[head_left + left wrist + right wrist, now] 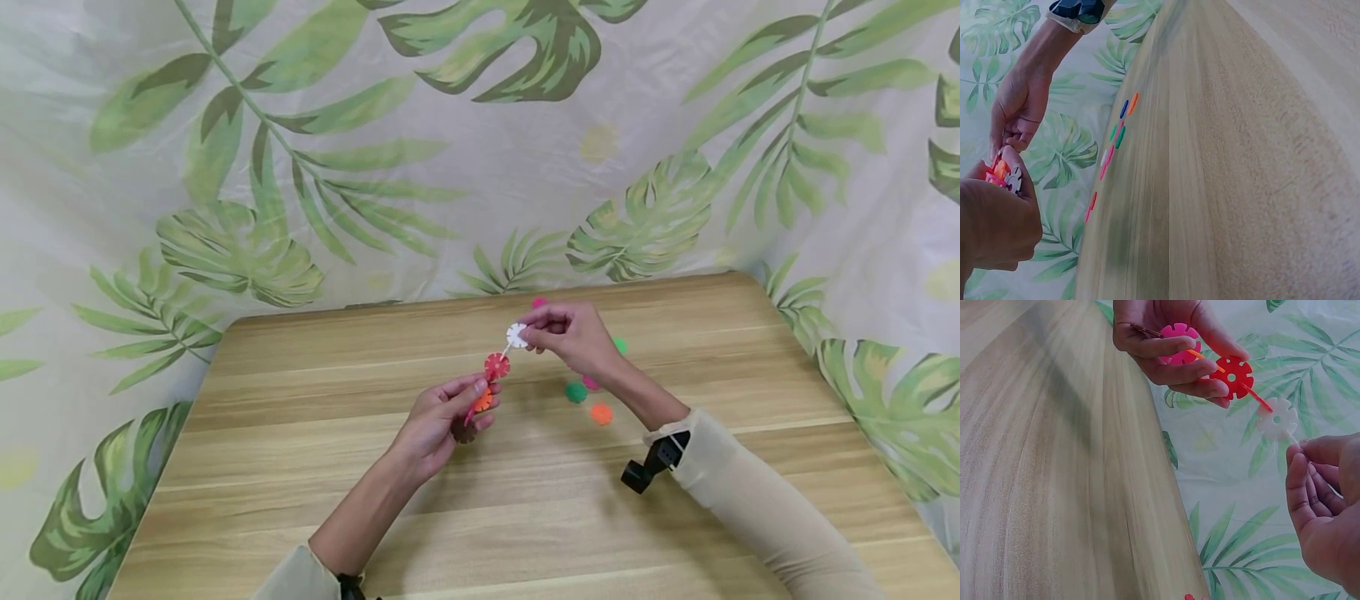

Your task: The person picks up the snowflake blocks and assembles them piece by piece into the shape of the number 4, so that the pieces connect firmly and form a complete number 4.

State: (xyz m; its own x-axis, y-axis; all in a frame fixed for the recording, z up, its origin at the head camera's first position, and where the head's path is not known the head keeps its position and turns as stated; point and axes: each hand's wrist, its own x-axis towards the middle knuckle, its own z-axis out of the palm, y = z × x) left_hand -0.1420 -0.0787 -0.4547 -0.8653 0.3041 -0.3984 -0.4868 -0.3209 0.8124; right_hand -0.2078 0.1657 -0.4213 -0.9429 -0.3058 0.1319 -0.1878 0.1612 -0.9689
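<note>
A chain of notched plastic discs runs between the two hands, slotted into one another at angles. My left hand (435,423) grips its lower part, where a brown disc (464,432), a pink disc (1179,344) and an orange disc (483,401) sit among the fingers. Beyond the fingertips come a red disc (1231,377), another red one seen edge-on (1257,399) and a white disc (1277,419). My right hand (576,338) pinches the white disc (516,335) at the upper end between thumb and fingers. Those fingertips cover part of it.
Loose discs lie on the wooden table (300,467) near the right forearm, among them green (576,392), orange (602,414) and pink (591,382) ones. A blue disc (1124,109) shows in the left wrist view. Leaf-patterned cloth (480,167) hangs behind the table.
</note>
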